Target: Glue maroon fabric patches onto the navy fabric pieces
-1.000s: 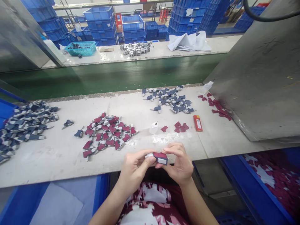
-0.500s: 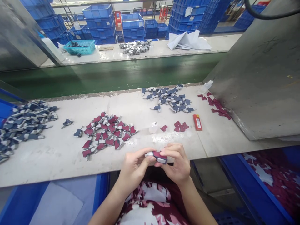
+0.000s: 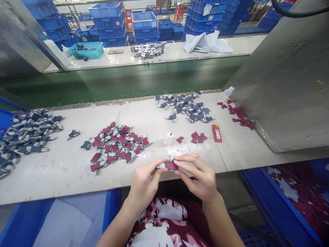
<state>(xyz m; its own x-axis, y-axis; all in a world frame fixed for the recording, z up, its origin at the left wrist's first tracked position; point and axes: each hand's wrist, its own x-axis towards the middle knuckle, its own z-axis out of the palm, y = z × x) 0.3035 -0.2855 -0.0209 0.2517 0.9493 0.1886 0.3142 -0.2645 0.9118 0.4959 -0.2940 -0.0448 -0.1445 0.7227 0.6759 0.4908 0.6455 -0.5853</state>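
Observation:
A small grey piece with a dark red face (image 3: 171,165) is held between both hands above the table's front edge. My left hand (image 3: 147,178) pinches its pale end between thumb and fingers. The fingers of my right hand (image 3: 199,175) grip its other end. Left of my hands lies a pile of red-faced pieces (image 3: 120,140). Just beyond the hands stand a small translucent bottle (image 3: 168,139) and several loose red patches (image 3: 198,138). A red lighter (image 3: 217,133) lies to their right.
Blue-grey pieces lie in piles at the back (image 3: 189,108) and far left (image 3: 28,137). More red patches (image 3: 240,116) lie beside a slanted metal panel (image 3: 290,82) at right. A teal basket (image 3: 96,53) stands on the far ledge.
Both hands have raised the piece slightly away from my body and turned it so its red face shows more. The fingers of my right hand are straighter.

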